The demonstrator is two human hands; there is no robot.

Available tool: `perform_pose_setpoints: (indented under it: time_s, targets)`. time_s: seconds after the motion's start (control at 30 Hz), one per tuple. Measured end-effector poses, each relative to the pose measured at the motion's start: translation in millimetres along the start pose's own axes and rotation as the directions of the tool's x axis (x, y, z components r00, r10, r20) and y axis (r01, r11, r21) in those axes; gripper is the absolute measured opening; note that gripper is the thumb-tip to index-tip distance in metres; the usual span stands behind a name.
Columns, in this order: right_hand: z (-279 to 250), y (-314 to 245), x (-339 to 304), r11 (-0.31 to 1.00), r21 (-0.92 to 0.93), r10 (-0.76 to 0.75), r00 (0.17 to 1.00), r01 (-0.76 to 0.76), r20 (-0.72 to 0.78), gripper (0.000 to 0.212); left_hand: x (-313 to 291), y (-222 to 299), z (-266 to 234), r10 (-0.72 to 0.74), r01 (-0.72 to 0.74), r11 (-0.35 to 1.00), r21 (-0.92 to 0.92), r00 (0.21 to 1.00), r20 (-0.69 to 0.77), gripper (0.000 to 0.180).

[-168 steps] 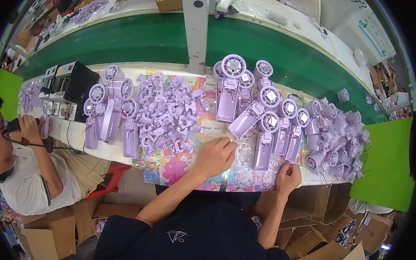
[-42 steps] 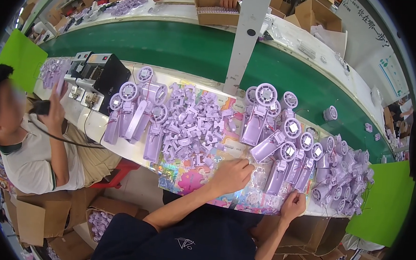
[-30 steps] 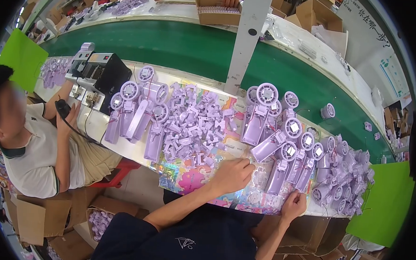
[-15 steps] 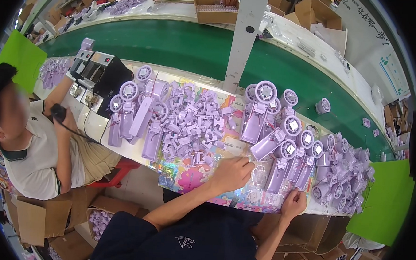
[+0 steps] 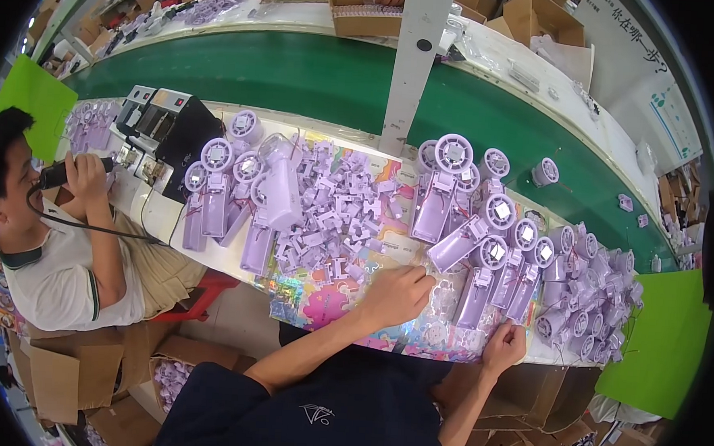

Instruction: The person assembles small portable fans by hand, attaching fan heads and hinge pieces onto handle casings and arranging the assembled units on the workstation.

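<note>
My left hand [image 5: 399, 296] rests curled on the colourful patterned mat [image 5: 320, 306], beside a heap of small purple plastic brackets [image 5: 334, 206]. Its fingers are closed, and anything in them is hidden. At the table's near edge sits my right hand [image 5: 504, 348], also closed, with its fingertips pressed together; I cannot make out anything in it. Just beyond it lie purple handheld fan bodies [image 5: 474, 298] with round heads and thin wires. Several more fan bodies [image 5: 435, 203] stand grouped farther back, past my left hand.
A dense pile of purple fan parts [image 5: 591, 300] lies to the right, by a green panel [image 5: 658, 336]. At left a co-worker holds a black corded tool [image 5: 73, 172] near a black machine [image 5: 164, 132]. A green conveyor [image 5: 300, 71] and metal post [image 5: 418, 65] stand beyond.
The co-worker has raised the black tool. A purple fan body in the left group has shifted to the right and tilted differently. My hands stay in place; the view has moved slightly.
</note>
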State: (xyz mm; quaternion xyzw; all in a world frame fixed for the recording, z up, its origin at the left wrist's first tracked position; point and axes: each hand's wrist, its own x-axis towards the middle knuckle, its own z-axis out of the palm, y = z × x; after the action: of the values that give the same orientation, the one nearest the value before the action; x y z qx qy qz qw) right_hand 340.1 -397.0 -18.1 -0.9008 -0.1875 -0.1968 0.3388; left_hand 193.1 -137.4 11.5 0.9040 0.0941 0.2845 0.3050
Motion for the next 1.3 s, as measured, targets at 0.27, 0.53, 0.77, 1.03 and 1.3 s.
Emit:
perform_pose_setpoints:
  time_s: [0.27,0.53,0.77,1.03,1.3]
  targets:
    - [-2,3,1,1.000,-0.006,-0.029,0.999,0.028,-0.032,0.035,1,1,3,0.003,-0.003,1.000,-0.006,1.000,0.008,0.007]
    - [-28,-52,39,0.933,0.088,-0.321,0.915,0.350,-0.243,0.037,2,0,3,0.004,-0.005,1.000,-0.013,1.000,-0.012,0.007]
    - [22,-139,215,0.840,0.053,-0.540,0.841,0.540,-0.005,0.018,0,-2,-1,-0.006,0.006,1.000,-0.023,0.999,-0.038,0.010]
    - [168,-50,325,0.814,-0.060,-0.478,0.726,0.577,0.494,0.061,1,2,5,-0.040,0.040,0.999,-0.011,0.999,-0.006,0.009]
    - [119,-96,323,0.842,-0.128,-0.426,0.791,0.524,0.439,0.066,1,0,5,-0.017,0.016,1.000,-0.020,0.999,-0.031,0.007]
